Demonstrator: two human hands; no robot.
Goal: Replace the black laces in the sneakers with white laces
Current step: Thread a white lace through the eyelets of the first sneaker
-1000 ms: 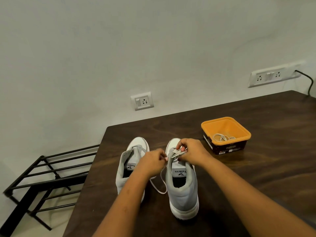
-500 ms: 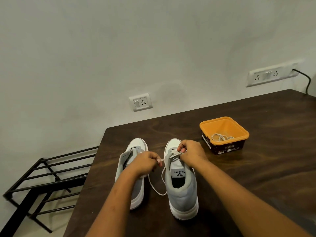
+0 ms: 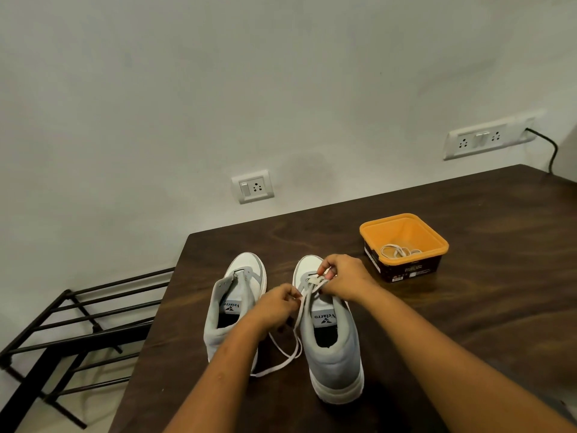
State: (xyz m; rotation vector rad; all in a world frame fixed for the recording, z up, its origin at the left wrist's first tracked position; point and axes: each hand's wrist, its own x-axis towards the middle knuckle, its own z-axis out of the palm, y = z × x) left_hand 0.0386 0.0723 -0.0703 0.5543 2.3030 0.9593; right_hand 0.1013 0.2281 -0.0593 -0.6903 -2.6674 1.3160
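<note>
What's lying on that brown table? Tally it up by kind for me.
Sneakers: 2, the left sneaker and the right sneaker
White laces: 2, the threaded lace and the coiled lace in the tub
Orange tub: 1
Total: 5

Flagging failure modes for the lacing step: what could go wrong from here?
1. The white lace lies in loose loops on the table below the left hand; a pull may tangle it.
2. The left hand and the right hand both pinch the lace at the right sneaker's toe end. Nothing pins the shoe, so a hard tug might slide it.
</note>
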